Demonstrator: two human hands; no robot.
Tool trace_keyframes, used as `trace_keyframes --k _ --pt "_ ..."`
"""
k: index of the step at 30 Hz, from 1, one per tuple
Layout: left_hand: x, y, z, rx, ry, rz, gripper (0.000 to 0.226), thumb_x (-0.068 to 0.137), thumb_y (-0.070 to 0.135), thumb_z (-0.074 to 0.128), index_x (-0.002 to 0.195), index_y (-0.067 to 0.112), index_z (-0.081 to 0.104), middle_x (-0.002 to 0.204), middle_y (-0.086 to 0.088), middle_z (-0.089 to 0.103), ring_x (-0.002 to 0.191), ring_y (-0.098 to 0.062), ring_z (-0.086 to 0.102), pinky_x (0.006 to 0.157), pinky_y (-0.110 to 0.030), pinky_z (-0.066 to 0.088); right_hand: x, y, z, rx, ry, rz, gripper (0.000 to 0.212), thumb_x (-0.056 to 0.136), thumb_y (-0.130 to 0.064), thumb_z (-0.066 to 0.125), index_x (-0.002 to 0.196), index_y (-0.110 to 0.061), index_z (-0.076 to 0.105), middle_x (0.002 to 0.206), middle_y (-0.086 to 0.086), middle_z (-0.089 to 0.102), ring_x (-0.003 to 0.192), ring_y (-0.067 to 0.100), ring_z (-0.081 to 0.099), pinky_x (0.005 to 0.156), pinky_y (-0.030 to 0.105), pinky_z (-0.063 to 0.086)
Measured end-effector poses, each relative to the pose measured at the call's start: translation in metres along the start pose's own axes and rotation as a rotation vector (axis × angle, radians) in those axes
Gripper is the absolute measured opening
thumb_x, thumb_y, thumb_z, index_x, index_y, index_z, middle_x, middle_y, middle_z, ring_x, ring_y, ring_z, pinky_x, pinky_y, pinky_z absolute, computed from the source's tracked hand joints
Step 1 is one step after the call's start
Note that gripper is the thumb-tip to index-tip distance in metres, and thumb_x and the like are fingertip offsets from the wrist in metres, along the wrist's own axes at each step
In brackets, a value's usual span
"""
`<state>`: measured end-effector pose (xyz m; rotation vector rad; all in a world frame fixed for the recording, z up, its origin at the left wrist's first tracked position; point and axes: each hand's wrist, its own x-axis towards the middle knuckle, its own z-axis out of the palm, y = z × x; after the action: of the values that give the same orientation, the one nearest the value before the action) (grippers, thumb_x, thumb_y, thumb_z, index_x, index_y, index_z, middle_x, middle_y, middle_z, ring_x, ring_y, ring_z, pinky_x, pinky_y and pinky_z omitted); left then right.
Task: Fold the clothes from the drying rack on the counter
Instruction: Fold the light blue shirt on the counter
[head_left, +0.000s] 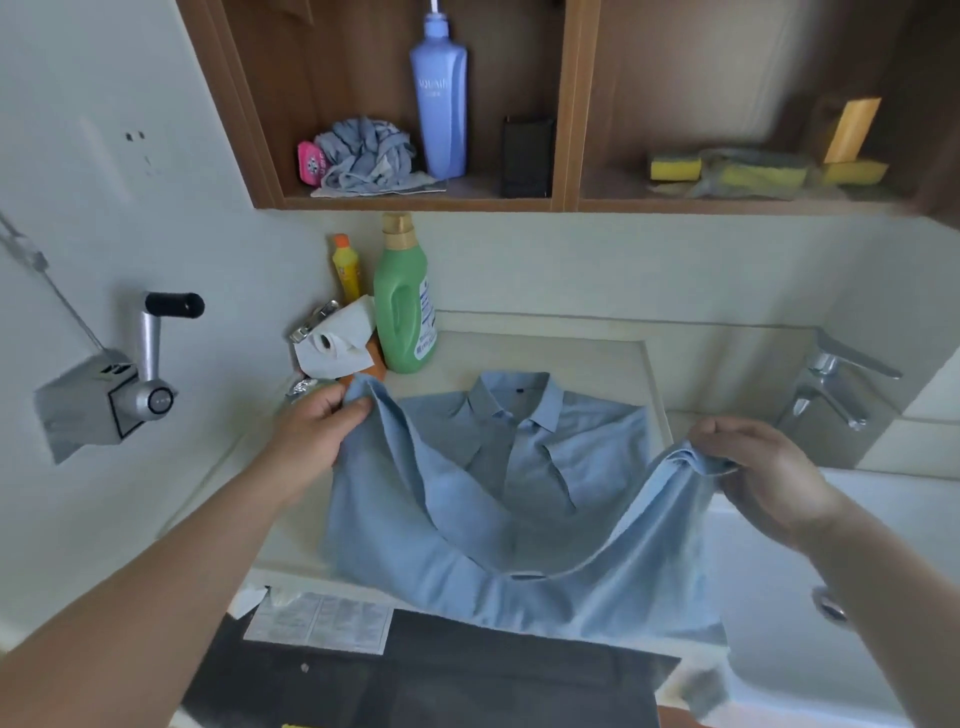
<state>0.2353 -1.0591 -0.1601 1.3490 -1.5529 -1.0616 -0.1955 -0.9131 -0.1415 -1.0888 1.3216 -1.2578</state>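
Head view looked down on a light blue collared shirt (519, 499) lying on the pale counter (571, 353), collar at the far side and body reaching toward the near edge, where the fabric draped over a dark appliance top (441, 675). The left hand (317, 431) gripped a bunched corner of the shirt's lower hem, the cloth pinched between thumb and curled fingers (358, 410) and lifted at the far left of the garment. The right hand (763, 473) gripped the opposite hem corner, gathered folds sticking out left of its curled fingers (727, 431), raised at the right. Between the two hands the hem sagged in a deep curve over the shirt front, so the lower half stood partly doubled toward the collar.

At the far left of the counter stood a green detergent bottle (402, 306), a yellow bottle with an orange cap (347, 267) and a toilet paper roll (337, 340). A chrome faucet (836, 384) sat at the right above a white sink (831, 519). On the wooden shelf (415, 200) above were a blue pump bottle (440, 98), a grey bunched cloth (363, 153) and yellow sponges (675, 167).
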Motion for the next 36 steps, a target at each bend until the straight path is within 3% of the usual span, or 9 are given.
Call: trace_keyframes --k 7,11,13,16,19,23,29,33,36 --pt "0.117 -0.015 0.026 0.252 0.340 -0.145 0.039 0.090 0.053 0.056 0.077 0.017 0.061 0.071 -0.002 0.061 0.073 -0.025 0.057 0.067 -0.039 0.041 0.158 0.036 -0.042 0.110 0.287 0.279 0.022 0.082 -0.029 0.066 0.087 -0.008 0.072 0.087 0.017 0.067 0.078 0.029 0.064 0.074 0.042 0.048" --pt "0.151 -0.054 0.067 0.608 0.274 -0.395 0.034 0.107 0.021 0.045 0.113 -0.002 0.069 0.117 -0.024 0.069 0.111 -0.038 0.065 0.087 -0.038 0.050 0.219 0.092 -0.051 -0.012 0.324 0.480 0.040 0.094 -0.049 0.063 0.091 -0.010 0.069 0.083 0.014 0.064 0.074 0.030 0.061 0.069 0.037 0.048" --pt "0.154 -0.073 0.078 0.613 0.202 -0.530 0.031 0.104 0.021 0.050 0.114 -0.001 0.071 0.115 -0.022 0.070 0.113 -0.038 0.065 0.085 -0.034 0.048 0.229 0.113 -0.051 -0.112 0.293 0.487 0.053 0.089 -0.060 0.066 0.091 -0.008 0.072 0.080 0.012 0.071 0.070 0.032 0.068 0.066 0.036 0.052" --pt "0.149 -0.093 0.089 0.668 0.139 -0.535 0.032 0.099 0.027 0.052 0.080 0.006 0.066 0.080 -0.011 0.065 0.090 -0.037 0.067 0.071 -0.033 0.042 0.239 0.138 -0.058 -0.315 0.302 0.385 0.035 0.084 -0.043 0.076 0.082 -0.009 0.071 0.074 0.012 0.068 0.060 0.026 0.061 0.060 0.035 0.050" --pt "0.147 -0.097 0.089 0.717 0.121 -0.544 0.035 0.102 0.028 0.049 0.073 0.010 0.059 0.078 -0.009 0.062 0.084 -0.034 0.064 0.071 -0.033 0.040 0.245 0.148 -0.059 -0.443 0.331 0.410 0.028 0.079 -0.038 0.070 0.083 -0.010 0.069 0.080 0.015 0.071 0.068 0.032 0.064 0.066 0.043 0.055" --pt "0.159 -0.099 0.079 0.704 0.176 -0.480 0.031 0.105 0.027 0.043 0.087 0.006 0.057 0.091 -0.019 0.065 0.085 -0.036 0.061 0.070 -0.036 0.040 0.244 0.140 -0.060 -0.496 0.385 0.400 0.020 0.095 -0.025 0.061 0.083 -0.009 0.067 0.081 0.014 0.069 0.069 0.030 0.062 0.066 0.037 0.051" --pt "0.169 -0.111 0.071 0.734 0.146 -0.429 0.031 0.108 0.024 0.042 0.111 -0.002 0.060 0.112 -0.027 0.065 0.106 -0.042 0.062 0.083 -0.041 0.045 0.240 0.136 -0.054 -0.443 0.500 0.399 0.029 0.092 -0.042 0.061 0.095 -0.015 0.068 0.090 0.012 0.072 0.083 0.035 0.068 0.078 0.044 0.057" --pt "0.161 -0.113 0.072 0.718 0.144 -0.434 0.033 0.106 0.026 0.045 0.125 0.000 0.051 0.121 -0.025 0.063 0.112 -0.043 0.060 0.085 -0.041 0.046 0.224 0.127 -0.038 -0.563 0.518 0.439 0.060 0.090 -0.041 0.067 0.141 -0.013 0.051 0.128 0.015 0.063 0.117 0.037 0.059 0.101 0.044 0.047" --pt "0.147 -0.111 0.086 0.888 0.234 -0.238 0.039 0.097 0.023 0.058 0.127 -0.002 0.053 0.124 -0.027 0.057 0.115 -0.049 0.054 0.089 -0.054 0.049 0.198 0.117 -0.009 -0.782 0.537 0.239 0.066 0.091 -0.024 0.069 0.149 -0.011 0.040 0.149 0.020 0.042 0.135 0.042 0.040 0.114 0.048 0.029"
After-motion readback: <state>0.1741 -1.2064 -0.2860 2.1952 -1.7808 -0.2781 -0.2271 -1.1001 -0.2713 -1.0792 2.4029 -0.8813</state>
